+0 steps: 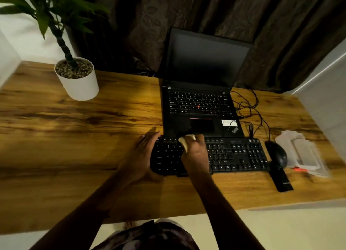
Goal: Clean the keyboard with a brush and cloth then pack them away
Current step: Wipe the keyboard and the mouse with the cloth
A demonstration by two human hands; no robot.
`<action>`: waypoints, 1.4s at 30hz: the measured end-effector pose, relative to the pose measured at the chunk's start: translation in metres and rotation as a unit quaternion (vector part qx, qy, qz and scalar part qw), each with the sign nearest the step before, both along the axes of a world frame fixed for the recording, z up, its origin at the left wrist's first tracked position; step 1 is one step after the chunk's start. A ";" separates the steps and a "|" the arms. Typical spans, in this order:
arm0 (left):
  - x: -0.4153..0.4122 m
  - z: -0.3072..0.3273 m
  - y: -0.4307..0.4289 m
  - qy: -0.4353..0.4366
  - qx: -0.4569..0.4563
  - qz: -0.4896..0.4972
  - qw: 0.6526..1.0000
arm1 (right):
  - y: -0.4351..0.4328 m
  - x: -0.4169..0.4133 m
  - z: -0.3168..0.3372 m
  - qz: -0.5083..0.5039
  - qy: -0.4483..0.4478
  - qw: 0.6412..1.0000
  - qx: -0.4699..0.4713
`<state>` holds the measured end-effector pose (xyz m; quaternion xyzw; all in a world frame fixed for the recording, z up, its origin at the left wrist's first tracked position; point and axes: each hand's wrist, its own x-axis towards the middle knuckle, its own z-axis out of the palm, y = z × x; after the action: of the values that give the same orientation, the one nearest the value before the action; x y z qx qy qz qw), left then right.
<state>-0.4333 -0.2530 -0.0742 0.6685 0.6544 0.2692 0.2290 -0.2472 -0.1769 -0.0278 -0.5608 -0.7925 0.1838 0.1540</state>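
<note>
The black keyboard point(234, 155) lies on the wooden desk point(74, 130), just in front of the open laptop point(200, 103). The right hand point(196, 152) is closed around a pale cloth point(184, 143), pressing it on the upper key rows. The left hand point(142, 154) lies flat, fingers extended, against the keyboard's left end.

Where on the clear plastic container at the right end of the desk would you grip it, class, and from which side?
Grip the clear plastic container by its long outer rims, coming from above. It lies flat and shallow on the desk, and the mouse sits close on its left, so a sideways approach there looks cramped. Its right side is free.
</note>
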 end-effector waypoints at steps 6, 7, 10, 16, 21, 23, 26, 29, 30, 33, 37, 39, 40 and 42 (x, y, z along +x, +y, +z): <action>-0.001 0.005 0.001 0.018 -0.006 -0.010 1.000 | 0.016 0.018 0.001 0.004 -0.004 0.999 -0.037; -0.001 0.006 0.001 0.022 -0.004 -0.012 1.000 | 0.018 0.022 0.002 -0.012 -0.013 0.999 -0.031; -0.001 0.007 0.001 0.021 -0.005 -0.006 1.000 | 0.013 0.018 0.003 -0.024 -0.024 0.999 -0.018; 0.001 0.015 0.000 0.013 -0.009 -0.008 1.000 | 0.016 0.022 0.004 0.026 0.005 0.999 -0.018; 0.001 0.020 -0.002 0.011 0.005 -0.010 1.000 | 0.020 0.033 0.008 -0.031 -0.020 0.999 -0.015; 0.002 0.023 -0.003 0.004 0.000 -0.012 1.000 | 0.014 0.020 0.008 -0.017 -0.030 0.999 -0.029; 0.003 0.023 -0.002 0.001 -0.014 -0.012 1.000 | 0.008 0.007 0.005 0.018 -0.032 0.999 -0.033; 0.002 0.022 -0.002 0.016 -0.014 -0.004 1.000 | 0.016 0.021 0.000 0.002 -0.025 1.000 -0.008; 0.002 0.022 -0.002 0.019 -0.011 -0.005 1.000 | 0.020 0.029 -0.001 -0.019 -0.031 0.999 0.000; 0.002 0.025 -0.004 0.005 -0.005 -0.003 1.000 | 0.022 0.040 0.000 -0.090 -0.050 0.995 0.002; 0.004 0.026 -0.004 -0.006 -0.007 -0.004 1.000 | 0.009 0.017 -0.002 -0.033 -0.045 0.998 0.007; 0.003 0.026 -0.003 -0.001 -0.016 -0.002 1.000 | 0.009 0.014 -0.003 0.007 -0.045 0.999 0.008; 0.002 0.025 -0.003 0.006 -0.015 -0.003 1.000 | 0.011 0.016 -0.002 0.005 -0.040 0.999 0.005; 0.001 0.022 -0.002 0.018 -0.009 -0.002 1.000 | 0.016 0.029 0.003 -0.027 -0.032 0.999 0.012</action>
<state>-0.4321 -0.2554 -0.0523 0.6725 0.6594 0.2510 0.2236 -0.2180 -0.1613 -0.0252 -0.5857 -0.7836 0.1525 0.1401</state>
